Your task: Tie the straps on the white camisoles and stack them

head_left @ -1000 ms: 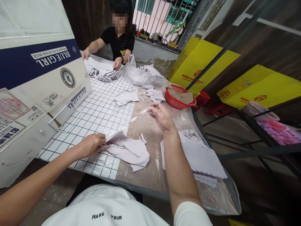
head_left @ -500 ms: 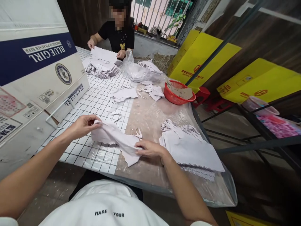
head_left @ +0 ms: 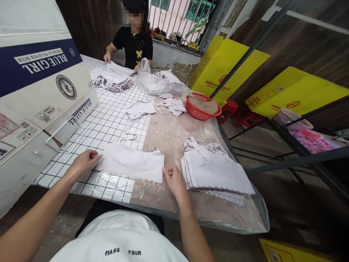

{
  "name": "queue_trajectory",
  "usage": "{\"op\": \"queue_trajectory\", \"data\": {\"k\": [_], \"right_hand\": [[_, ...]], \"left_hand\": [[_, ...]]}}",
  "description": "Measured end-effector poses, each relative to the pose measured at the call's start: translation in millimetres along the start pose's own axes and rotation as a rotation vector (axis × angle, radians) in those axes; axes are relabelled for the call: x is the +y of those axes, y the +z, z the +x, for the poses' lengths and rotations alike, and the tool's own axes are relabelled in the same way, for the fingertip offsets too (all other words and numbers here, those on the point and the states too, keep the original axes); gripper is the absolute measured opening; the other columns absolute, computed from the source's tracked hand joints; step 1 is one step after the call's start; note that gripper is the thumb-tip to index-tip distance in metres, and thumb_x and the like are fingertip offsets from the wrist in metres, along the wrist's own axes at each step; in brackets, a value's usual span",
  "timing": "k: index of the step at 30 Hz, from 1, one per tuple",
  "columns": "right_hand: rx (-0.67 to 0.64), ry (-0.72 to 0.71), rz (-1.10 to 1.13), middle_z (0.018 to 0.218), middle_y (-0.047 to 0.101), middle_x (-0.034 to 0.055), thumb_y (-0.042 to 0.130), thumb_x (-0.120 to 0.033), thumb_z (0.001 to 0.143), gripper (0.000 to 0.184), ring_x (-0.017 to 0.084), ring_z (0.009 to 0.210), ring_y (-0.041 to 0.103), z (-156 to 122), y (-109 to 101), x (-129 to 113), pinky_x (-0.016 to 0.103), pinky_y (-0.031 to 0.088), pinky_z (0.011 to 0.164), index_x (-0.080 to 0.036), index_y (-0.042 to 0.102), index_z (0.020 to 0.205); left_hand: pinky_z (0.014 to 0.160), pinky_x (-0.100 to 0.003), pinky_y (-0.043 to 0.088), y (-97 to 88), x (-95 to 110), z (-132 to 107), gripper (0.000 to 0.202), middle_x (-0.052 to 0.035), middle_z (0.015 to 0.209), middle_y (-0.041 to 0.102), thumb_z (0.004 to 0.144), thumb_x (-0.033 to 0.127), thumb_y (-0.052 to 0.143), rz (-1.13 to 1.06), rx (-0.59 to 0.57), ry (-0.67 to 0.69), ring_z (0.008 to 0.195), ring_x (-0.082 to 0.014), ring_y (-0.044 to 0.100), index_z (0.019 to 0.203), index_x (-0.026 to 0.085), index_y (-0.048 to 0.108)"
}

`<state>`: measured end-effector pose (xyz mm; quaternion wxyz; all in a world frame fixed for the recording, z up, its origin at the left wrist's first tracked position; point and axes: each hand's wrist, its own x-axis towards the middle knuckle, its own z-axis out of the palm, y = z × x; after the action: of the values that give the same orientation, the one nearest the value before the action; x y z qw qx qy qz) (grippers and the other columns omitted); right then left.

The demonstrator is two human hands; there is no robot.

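Worktable: a grid-patterned cover (head_left: 109, 112) with a bare brownish area to its right; clear plastic sheeting (head_left: 201, 214) lies over the near and right part.
Piece in hand: one white fabric piece (head_left: 131, 163) lies nearly flat directly before the wearer, across the boundary between grid and brown; lower edge scalloped.
Left hand: (head_left: 86, 162) at the piece's left end, thumb and forefinger near together; whether they pinch the cloth cannot be told.
Right hand: (head_left: 174, 180) fingertips at the right edge; whether pinching or merely touching cannot be told.
Change noted: half a second ago the piece was lifted and twisted between the hands; now it is spread, its outline readable. In this inspector's judgement, the flattening is largely done, with slight ripples remaining.
Stack, right: scalloped white pieces (head_left: 218, 171), just beside the right hand, straps bunched at the far edge.
Loose strip: (head_left: 128, 137) just beyond the piece.
Carton, left: Blue Girl beer box (head_left: 35, 72), lettering inverted.
Mid-table: another white piece (head_left: 140, 110), a small heap (head_left: 174, 106), and a red plastic basket (head_left: 197, 115) bearing cardboard (head_left: 205, 104).
Far end: clear plastic bag (head_left: 152, 82); co-worker in a black top (head_left: 137, 49) handling a fabric pile (head_left: 111, 80).
Background: yellow cartons (head_left: 229, 69); barred window (head_left: 177, 22).
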<state>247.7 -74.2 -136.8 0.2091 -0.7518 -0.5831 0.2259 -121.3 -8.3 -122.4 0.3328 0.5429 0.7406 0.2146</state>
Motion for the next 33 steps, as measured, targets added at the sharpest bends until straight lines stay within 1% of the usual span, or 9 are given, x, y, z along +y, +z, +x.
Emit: {"op": "queue_trajectory", "data": {"k": [4,6,10,14,20,24,27,30,33], "right_hand": [[0.12,-0.075,-0.045,0.076,0.06,0.0075,0.059,-0.04,0.085,0.024,0.025,0.082,0.058,-13,19,-1,0.034,0.041,0.07,-0.024,0.049,0.071],[0.048,-0.065,0.05,0.067,0.054,0.0031,0.059,-0.038,0.083,0.029,0.022,0.073,0.053,-12,15,-4,0.032,0.038,0.066,-0.024,0.044,0.063],[-0.217,0.026,0.52,0.062,0.048,-0.0035,0.066,-0.052,0.077,0.037,0.015,0.06,0.046,-20,-23,-14,0.027,0.036,0.058,-0.022,0.046,0.069],[-0.226,0.07,0.926,0.07,0.056,-0.0041,0.077,-0.05,0.07,0.042,0.012,0.058,0.05,-21,-72,-32,0.023,0.039,0.052,-0.023,0.054,0.092],[-0.212,0.103,1.065,0.065,0.057,-0.0056,0.079,-0.025,0.067,0.031,0.011,0.058,0.055,82,-99,-81,0.024,0.051,0.056,-0.022,0.052,0.082],[0.028,0.01,1.002,0.066,0.056,-0.0043,0.064,-0.012,0.08,0.018,0.01,0.059,0.053,159,-124,-126,0.024,0.051,0.056,-0.021,0.048,0.078],[0.165,-0.064,0.998,0.069,0.054,-0.0042,0.058,-0.012,0.086,0.015,0.009,0.063,0.052,188,-148,-147,0.022,0.049,0.057,-0.022,0.048,0.081],[0.194,-0.092,0.899,0.072,0.055,-0.0029,0.061,-0.015,0.085,0.014,0.009,0.061,0.052,191,-155,-145,0.022,0.048,0.055,-0.023,0.05,0.081],[0.122,-0.063,0.754,0.07,0.056,-0.0028,0.064,-0.017,0.081,0.013,0.008,0.051,0.05,171,-133,-120,0.022,0.044,0.048,-0.022,0.053,0.078]], "left_hand": [[0.058,-0.031,0.041,11.7,1,-12,0.028,-0.006,0.07,0.066,0.067,0.047,0.064,0.17,0.01,0.052,0.07,-0.0245,0.061,0.068,0.021,0.059],[0.054,-0.029,0.037,13.0,6,-19,0.026,-0.0043,0.062,0.062,0.066,0.043,0.065,0.175,0.016,0.044,0.065,-0.022,0.057,0.059,0.021,0.052],[0.048,-0.025,0.036,-6.9,16,-45,0.042,0.0049,0.05,0.048,0.057,0.051,0.073,-0.223,-0.175,-0.057,0.05,-0.0137,0.047,0.061,0.022,0.042],[0.046,-0.021,0.039,-44.9,36,-61,0.053,0.0042,0.06,0.055,0.049,0.052,0.086,-0.597,-0.259,-0.035,0.052,-0.011,0.05,0.071,0.02,0.048],[0.042,-0.016,0.039,-77.0,119,7,0.032,0.0016,0.058,0.055,0.061,0.012,0.087,-0.647,-0.167,-0.069,0.046,-0.0055,0.046,0.064,0.013,0.055],[0.046,-0.015,0.044,-100.0,188,54,0.018,-0.0026,0.063,0.059,0.078,-0.006,0.066,-0.718,0.031,-0.029,0.051,-0.0061,0.052,0.071,0.009,0.059],[0.051,-0.014,0.047,-118.1,223,68,0.02,-0.0012,0.064,0.059,0.082,-0.008,0.06,-0.777,0.133,0.064,0.055,-0.0061,0.055,0.071,0.01,0.057],[0.053,-0.014,0.047,-122.5,231,70,0.024,0.0007,0.061,0.057,0.079,-0.009,0.06,-0.802,0.138,0.118,0.055,-0.0059,0.056,0.068,0.011,0.055],[0.054,-0.018,0.047,-105.5,204,67,0.02,-0.0018,0.061,0.06,0.077,-0.008,0.061,-0.74,0.05,0.055,0.054,-0.0077,0.056,0.068,0.01,0.058]]}}
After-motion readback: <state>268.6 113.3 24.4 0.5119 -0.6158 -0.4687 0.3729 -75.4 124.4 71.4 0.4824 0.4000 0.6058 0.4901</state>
